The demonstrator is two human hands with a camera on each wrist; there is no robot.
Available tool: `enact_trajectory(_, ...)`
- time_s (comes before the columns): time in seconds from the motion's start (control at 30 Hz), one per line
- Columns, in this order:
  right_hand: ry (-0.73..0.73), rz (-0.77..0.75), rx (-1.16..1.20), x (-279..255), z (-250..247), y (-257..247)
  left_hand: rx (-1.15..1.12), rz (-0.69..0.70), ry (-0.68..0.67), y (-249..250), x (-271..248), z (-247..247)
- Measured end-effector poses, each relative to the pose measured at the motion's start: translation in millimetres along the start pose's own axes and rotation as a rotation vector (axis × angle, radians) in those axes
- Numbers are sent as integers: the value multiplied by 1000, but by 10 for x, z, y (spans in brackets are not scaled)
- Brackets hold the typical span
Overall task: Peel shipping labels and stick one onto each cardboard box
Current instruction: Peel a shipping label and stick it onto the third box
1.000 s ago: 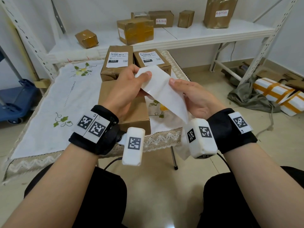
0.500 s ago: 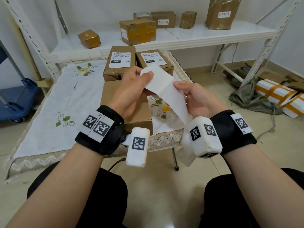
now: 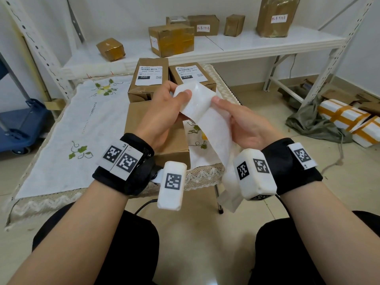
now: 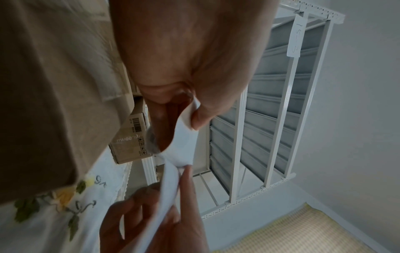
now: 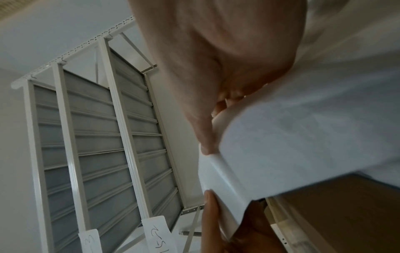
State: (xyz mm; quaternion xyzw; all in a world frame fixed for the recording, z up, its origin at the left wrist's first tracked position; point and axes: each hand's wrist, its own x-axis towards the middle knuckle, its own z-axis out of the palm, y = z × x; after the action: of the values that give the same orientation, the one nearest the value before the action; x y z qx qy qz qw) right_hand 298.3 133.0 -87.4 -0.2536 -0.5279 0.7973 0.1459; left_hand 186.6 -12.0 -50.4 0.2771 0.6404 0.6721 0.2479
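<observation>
A long white strip of label paper (image 3: 207, 120) hangs between both hands above the table. My left hand (image 3: 164, 108) pinches its curled top end (image 4: 184, 137) with thumb and fingers. My right hand (image 3: 242, 124) holds the strip (image 5: 281, 145) lower down, thumb on its upper face; the tail drops past the right wrist. Under the hands lies a plain cardboard box (image 3: 141, 120) with no label showing. Behind it stand two boxes, each with a white label: the left one (image 3: 149, 79) and the right one (image 3: 191, 76).
The small table carries a white embroidered cloth (image 3: 82, 124) with a lace edge. A white shelf (image 3: 226, 46) behind holds several more cardboard boxes. A blue cart (image 3: 18, 124) stands at the left. Wrapped parcels and a grey cloth (image 3: 308, 122) lie on the floor at the right.
The top end of the strip has curled back over my left thumb and bends more between the hands. Both hands keep their hold above the plain box.
</observation>
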Motion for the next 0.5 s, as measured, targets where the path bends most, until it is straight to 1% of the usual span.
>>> enact_trajectory(0.1, -11, -74, -24, 2, -17, 27, -30, -11, 2, 8, -4, -1)
enact_trajectory(0.2, -21, -92, 31, 26, -30, 12, -74, -31, 29, 15, 7, -18)
enact_trajectory(0.3, -32, -72, 55, 45, -25, 9, -94, -47, 42, 12, 21, -22)
enact_trajectory(0.43, 11, -22, 89, 74, -26, 32, -106, -47, 68, -8, 27, -2)
enact_trajectory(0.5, 7, -2, 130, 62, -28, 29, -97, -36, 86, -12, 25, 13)
